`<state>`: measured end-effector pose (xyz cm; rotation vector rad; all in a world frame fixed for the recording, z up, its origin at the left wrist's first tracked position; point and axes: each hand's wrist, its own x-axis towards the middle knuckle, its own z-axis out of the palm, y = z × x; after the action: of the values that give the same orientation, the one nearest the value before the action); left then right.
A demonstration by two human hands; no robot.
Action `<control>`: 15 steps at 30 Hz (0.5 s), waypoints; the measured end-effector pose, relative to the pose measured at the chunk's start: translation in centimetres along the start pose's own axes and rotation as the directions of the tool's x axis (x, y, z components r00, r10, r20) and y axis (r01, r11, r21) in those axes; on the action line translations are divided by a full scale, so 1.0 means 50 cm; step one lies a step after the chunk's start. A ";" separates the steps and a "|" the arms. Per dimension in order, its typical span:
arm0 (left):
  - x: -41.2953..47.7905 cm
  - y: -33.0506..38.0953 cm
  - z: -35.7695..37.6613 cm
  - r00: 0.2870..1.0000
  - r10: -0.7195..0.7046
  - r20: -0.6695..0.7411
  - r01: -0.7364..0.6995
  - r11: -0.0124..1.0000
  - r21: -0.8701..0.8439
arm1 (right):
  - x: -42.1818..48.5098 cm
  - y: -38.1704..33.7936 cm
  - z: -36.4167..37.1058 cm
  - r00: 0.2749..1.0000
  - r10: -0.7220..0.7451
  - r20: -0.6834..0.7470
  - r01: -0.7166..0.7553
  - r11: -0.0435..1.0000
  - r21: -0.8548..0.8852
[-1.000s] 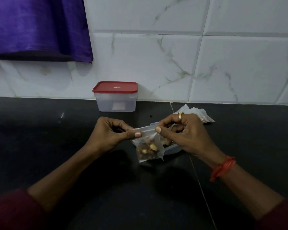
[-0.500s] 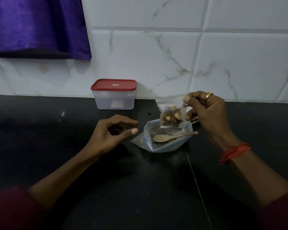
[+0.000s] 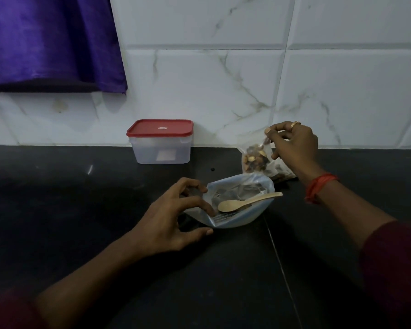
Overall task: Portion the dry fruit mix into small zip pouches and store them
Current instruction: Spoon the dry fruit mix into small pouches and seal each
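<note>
My right hand (image 3: 292,143) pinches the top of a small clear zip pouch (image 3: 255,159) filled with dry fruit mix, holding it at the back right of the black counter, over a pile of other filled pouches (image 3: 282,174). The big open bag of mix (image 3: 237,205) lies at the centre with a wooden spoon (image 3: 247,201) resting in its mouth. My left hand (image 3: 176,217) is beside the bag's left edge, fingers spread and touching its rim, gripping nothing.
A translucent box with a red lid (image 3: 160,141) stands shut against the marble-tiled wall, left of the pouches. A purple cloth (image 3: 50,41) hangs at the upper left. The black counter (image 3: 81,210) stretches left and toward me.
Both hands held the filled pouch at its top a second ago. The left hand let go and moved to the big bag; the right hand carried the pouch back and right.
</note>
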<state>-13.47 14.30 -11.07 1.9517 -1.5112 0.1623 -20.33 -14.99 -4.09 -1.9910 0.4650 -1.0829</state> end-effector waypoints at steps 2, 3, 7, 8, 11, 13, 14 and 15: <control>0.001 -0.001 -0.004 1.000 0.016 -0.025 -0.016 1.000 -0.008 | 0.015 -0.002 0.011 0.999 0.025 -0.035 -0.025 1.000 0.009; 0.001 -0.001 -0.008 0.999 0.022 -0.040 -0.023 1.000 -0.016 | 0.023 -0.003 0.018 0.998 0.046 -0.052 -0.046 0.999 0.016; 0.001 -0.007 -0.020 0.998 0.026 -0.062 -0.028 0.999 -0.022 | 0.043 0.007 0.042 0.992 0.126 -0.029 -0.127 0.991 -0.031; 0.001 -0.009 -0.022 0.998 0.019 -0.061 -0.021 0.999 -0.025 | 0.044 0.012 0.048 0.988 0.156 -0.006 -0.156 0.987 -0.047; 0.001 -0.013 -0.028 0.998 0.005 -0.061 -0.008 0.999 -0.051 | 0.042 0.034 0.066 0.968 0.243 0.059 -0.234 0.964 -0.125; 0.001 -0.014 -0.030 0.998 0.008 -0.064 -0.012 0.998 -0.055 | 0.041 0.048 0.073 0.966 0.245 0.082 -0.221 0.949 -0.224; 0.001 -0.014 -0.029 0.998 0.010 -0.064 -0.013 0.998 -0.058 | 0.040 0.054 0.076 0.973 0.217 0.082 -0.185 0.939 -0.289; 0.001 -0.013 -0.029 0.998 0.010 -0.064 -0.014 0.998 -0.062 | 0.039 0.059 0.077 0.983 0.172 0.070 -0.135 0.922 -0.363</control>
<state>-12.43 15.15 -10.19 1.8719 -1.4700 0.1788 -15.89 -16.22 -6.58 -2.2673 0.7974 -0.8380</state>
